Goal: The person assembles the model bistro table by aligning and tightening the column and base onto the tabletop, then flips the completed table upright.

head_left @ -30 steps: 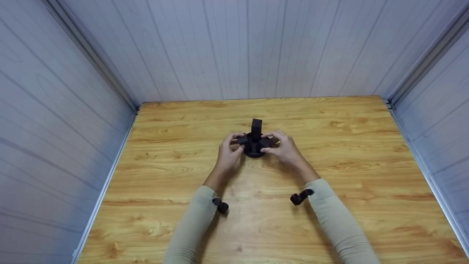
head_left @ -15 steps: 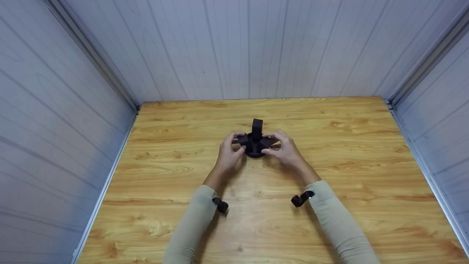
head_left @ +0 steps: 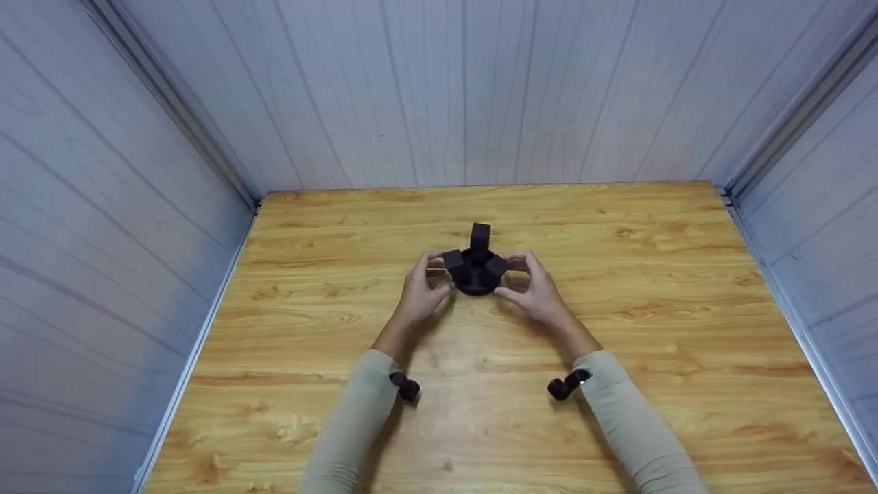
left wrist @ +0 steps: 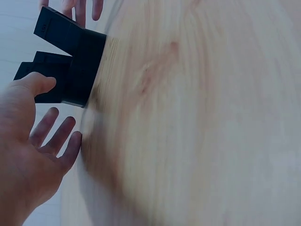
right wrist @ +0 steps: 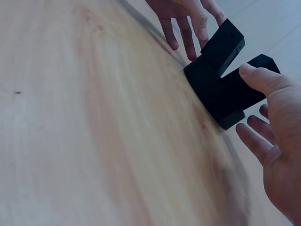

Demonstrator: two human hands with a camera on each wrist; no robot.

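Observation:
A black piece with a round base (head_left: 473, 288) and three blocks standing up from it rests on the wooden table in the head view. Its back block (head_left: 480, 237) stands tallest in that view; the left block (head_left: 453, 263) and right block (head_left: 495, 267) lean outward. My left hand (head_left: 420, 296) is spread beside the left block, with its thumb overlapping the black piece (left wrist: 70, 84) in the left wrist view. My right hand (head_left: 540, 296) mirrors it at the right block, thumb across the black piece (right wrist: 221, 89) in the right wrist view. Both hands' other fingers extend loosely, apart from it.
The wooden table (head_left: 480, 425) runs back to a white panelled wall (head_left: 439, 96). Side walls stand at the left (head_left: 89, 261) and the right (head_left: 823, 226). A small black camera (head_left: 406, 387) sits on the left sleeve, another camera (head_left: 568, 385) on the right one.
Both hands have loosened from their pinch on the side blocks and drawn slightly outward and back. The side blocks now show more fully; the black piece stays in place.

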